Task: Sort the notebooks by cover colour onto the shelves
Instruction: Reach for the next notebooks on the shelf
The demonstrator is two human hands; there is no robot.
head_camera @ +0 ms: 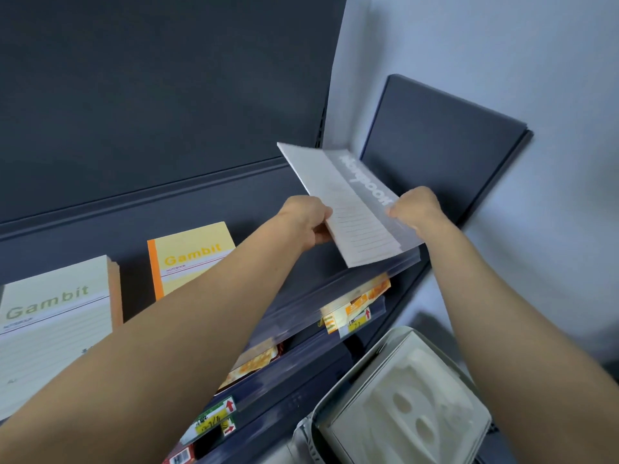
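Bare forearms reach past a pale moulded tray [412,396] as a person's left hand [306,217] and right hand [415,207], fingers curled on its near corners, hold a grey notebook [351,202] tilted above the right end of the top shelf [261,209]. Placing appears underway, well apart from the orange notebook [191,259] and green-lettered notebook [53,329]. Next, it likely needs lowering flat, then release.

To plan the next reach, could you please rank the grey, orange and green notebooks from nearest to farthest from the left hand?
1. The grey notebook, gripped by the left hand, at right.
2. The orange notebook, in the middle.
3. The green notebook, far left.
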